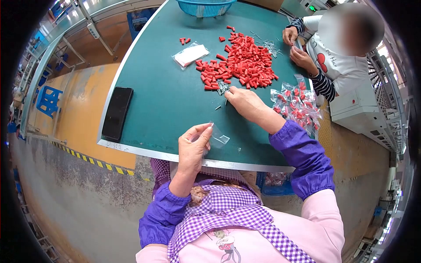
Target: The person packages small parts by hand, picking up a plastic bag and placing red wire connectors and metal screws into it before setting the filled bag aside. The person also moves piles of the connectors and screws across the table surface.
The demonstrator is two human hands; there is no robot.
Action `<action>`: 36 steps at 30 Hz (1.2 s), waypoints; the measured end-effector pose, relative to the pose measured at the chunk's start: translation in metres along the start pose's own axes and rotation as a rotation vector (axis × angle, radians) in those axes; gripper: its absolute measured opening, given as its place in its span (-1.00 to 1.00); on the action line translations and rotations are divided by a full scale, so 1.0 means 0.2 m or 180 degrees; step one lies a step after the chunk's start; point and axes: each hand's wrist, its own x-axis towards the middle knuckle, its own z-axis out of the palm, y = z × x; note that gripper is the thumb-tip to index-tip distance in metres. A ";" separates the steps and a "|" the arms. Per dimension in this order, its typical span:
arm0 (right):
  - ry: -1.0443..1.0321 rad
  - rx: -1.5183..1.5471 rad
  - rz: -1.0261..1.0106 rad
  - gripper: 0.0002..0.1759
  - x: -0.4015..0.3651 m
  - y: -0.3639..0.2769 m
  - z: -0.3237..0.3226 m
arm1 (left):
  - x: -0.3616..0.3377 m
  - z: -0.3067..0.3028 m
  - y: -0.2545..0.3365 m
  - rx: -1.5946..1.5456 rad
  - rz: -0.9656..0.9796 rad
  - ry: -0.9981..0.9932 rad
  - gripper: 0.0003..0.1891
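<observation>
My left hand (193,145) is closed in a pinch on a small clear plastic bag (218,136) above the table's near edge. Farther forward and to the right, my right hand (244,102) has its fingertips pinched together beside a small pile of metal pins (223,87); a thin metal pin seems to show at the fingertips. One loose pin (218,107) lies left of that hand. Just beyond is a large heap of red caps (250,61). Filled bags with red pieces (298,105) lie to the right of my right hand.
A black phone (117,113) lies at the left edge of the green table (153,101). A stack of empty bags (190,55) and a blue basket (206,8) are farther back. A co-worker's hands (296,47) are at the right edge, near more metal pins (272,47).
</observation>
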 end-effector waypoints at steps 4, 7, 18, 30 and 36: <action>-0.0028 0.0619 0.0155 -0.91 0.03 0.10 -0.01 | 0.00 -0.04 -0.01 0.0011 0.0019 -0.0040 -0.92; -0.0443 0.1914 0.0997 -0.87 0.02 0.13 -0.07 | 0.00 -0.05 0.00 0.0111 0.0087 -0.0032 -0.92; -0.0008 0.1034 0.0096 -0.85 -0.09 0.11 -0.04 | 0.00 -0.03 0.01 -0.0182 0.0049 -0.0022 -0.91; 0.0966 0.1296 0.1288 -0.85 -0.03 -0.09 0.11 | -0.02 -0.06 0.02 -0.0072 0.0053 -0.0228 -0.92; 0.0584 0.1001 0.1466 -0.76 0.02 -0.17 0.05 | -0.01 -0.06 0.01 -0.0077 0.0140 -0.0155 -0.91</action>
